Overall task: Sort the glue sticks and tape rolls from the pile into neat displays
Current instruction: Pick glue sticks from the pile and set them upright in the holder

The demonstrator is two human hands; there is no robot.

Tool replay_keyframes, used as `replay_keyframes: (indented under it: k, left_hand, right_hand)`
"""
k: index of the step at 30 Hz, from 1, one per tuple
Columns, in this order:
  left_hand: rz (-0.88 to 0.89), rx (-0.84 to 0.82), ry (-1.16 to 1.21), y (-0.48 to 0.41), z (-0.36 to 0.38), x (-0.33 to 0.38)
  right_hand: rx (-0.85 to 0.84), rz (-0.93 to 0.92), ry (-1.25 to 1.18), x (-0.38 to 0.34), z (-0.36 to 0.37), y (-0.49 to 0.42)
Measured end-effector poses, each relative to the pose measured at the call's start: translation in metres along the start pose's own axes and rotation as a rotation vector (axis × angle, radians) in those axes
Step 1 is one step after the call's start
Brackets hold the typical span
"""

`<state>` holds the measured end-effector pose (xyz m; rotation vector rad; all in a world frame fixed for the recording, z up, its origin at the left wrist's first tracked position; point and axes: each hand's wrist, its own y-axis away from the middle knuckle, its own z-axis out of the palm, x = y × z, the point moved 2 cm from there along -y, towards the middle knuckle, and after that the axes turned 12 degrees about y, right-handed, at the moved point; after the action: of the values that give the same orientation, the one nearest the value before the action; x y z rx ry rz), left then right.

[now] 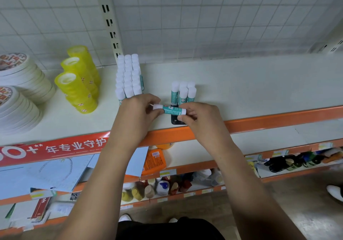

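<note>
Just above the front edge of the shelf (pixel 241 91), near its middle, one glue stick (pixel 171 110) is held off the surface between both hands. It lies on its side, long axis running left to right, roughly parallel to the orange front lip (pixel 278 119). Its white cap end points toward the left hand (pixel 138 115) and its short white base end toward the right hand (pixel 201 118). The left fingers (pixel 157 112) curl round the cap end, and the right fingers (pixel 182 118) pinch the base end. Neither hand holds anything else. A small black object (pixel 175 122) sits on the shelf directly beneath the stick; what it is I cannot tell.

The coming move turns on that sideways axis. Every stick already placed stands upright, cap up. A small cluster (pixel 182 93) stands just behind the held stick, toward the back of the shelf. A bigger block (pixel 128 76) runs from the left hand toward the back wall. So the stick probably needs a quarter turn to vertical before it goes down. The small cluster looks the nearer home, lying just beyond the right fingertips. The right hand, gripping the base, seems better placed to set it.

Yellow tape rolls (pixel 79 80) and flat white rolls (pixel 22 83) are stacked toward the shelf's left end, well apart from the hands.
</note>
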<state>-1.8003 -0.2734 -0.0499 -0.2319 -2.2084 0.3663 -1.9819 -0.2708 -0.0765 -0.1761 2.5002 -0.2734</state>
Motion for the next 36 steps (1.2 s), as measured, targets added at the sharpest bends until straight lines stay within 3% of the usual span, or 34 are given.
replay_keyframes:
  k: [3, 8, 16, 22, 36]
  left_hand:
    - [-0.069, 0.089, 0.119, -0.003, 0.001, 0.004]
    - [-0.146, 0.095, 0.140, -0.007, 0.006, 0.001]
    - [0.013, 0.220, 0.240, -0.018, 0.002, 0.014]
    - [0.168, 0.138, 0.166, -0.027, 0.018, 0.021]
    - [0.080, 0.188, 0.219, -0.022, 0.047, 0.010]
  right_hand:
    - [0.010, 0.016, -0.017, 0.002, 0.000, -0.001]
    - [0.024, 0.033, -0.031, 0.005, -0.001, -0.001]
    - [-0.012, 0.024, 0.129, 0.004, 0.004, -0.002]
    - [-0.071, 0.013, 0.241, 0.002, 0.005, -0.006]
    - [-0.055, -0.013, 0.276, -0.002, 0.011, -0.005]
